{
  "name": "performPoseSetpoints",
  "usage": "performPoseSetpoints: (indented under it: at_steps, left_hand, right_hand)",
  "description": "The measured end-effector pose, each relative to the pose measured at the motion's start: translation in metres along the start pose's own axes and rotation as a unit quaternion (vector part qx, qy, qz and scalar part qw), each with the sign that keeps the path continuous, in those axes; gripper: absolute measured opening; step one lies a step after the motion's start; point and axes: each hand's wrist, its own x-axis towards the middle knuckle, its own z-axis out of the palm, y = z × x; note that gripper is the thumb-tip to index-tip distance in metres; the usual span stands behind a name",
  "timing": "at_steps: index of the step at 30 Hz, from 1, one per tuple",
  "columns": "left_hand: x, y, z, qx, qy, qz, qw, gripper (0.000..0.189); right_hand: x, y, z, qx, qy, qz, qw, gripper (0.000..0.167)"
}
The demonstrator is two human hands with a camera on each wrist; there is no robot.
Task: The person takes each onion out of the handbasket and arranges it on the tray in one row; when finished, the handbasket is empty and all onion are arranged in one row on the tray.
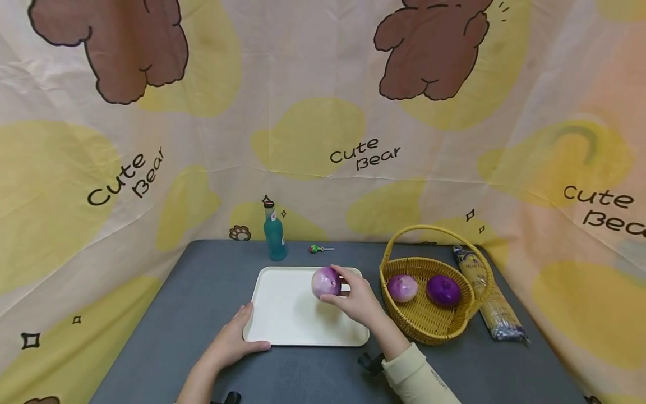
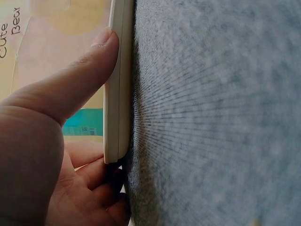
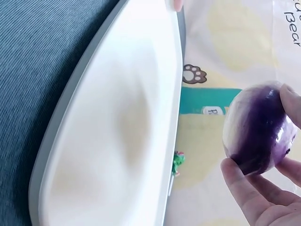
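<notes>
A glossy purple-and-white onion [image 1: 326, 281] is pinched between the thumb and fingers of my right hand [image 1: 355, 298]. It is held above the back right part of a white rectangular tray [image 1: 287, 322]; the right wrist view also shows the onion [image 3: 258, 129] raised off the tray. My left hand [image 1: 233, 339] grips the tray's front left corner. In the left wrist view its thumb [image 2: 89, 63] lies along the front rim, while the other fingers curl at the side, partly hidden by the tray [image 2: 117, 94].
Right of the tray stands a yellow wicker basket [image 1: 429, 334] with a tall handle, holding a pale purple onion [image 1: 402, 288] and a dark purple one [image 1: 443, 290]. Beside it lies a long plastic packet [image 1: 497, 308]. Behind the tray are a blue bottle [image 1: 275, 235] and a lollipop [image 1: 316, 248].
</notes>
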Motion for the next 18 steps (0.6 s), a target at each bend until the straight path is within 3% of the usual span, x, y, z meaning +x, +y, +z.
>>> performPoseSetpoints:
  at_steps: [9,18]
  left_hand:
    - [-0.002,0.002,-0.001,-0.005,0.003,0.008,0.9999,0.125]
    - [-0.005,0.002,-0.002,-0.012,0.005,0.010,0.9999,0.123]
  right_hand:
    - [0.008,-0.002,0.015,-0.001,-0.021,0.032,0.9993,0.077]
    - [0.017,-0.013,0.030,0.006,-0.034,0.037,0.9987,0.077]
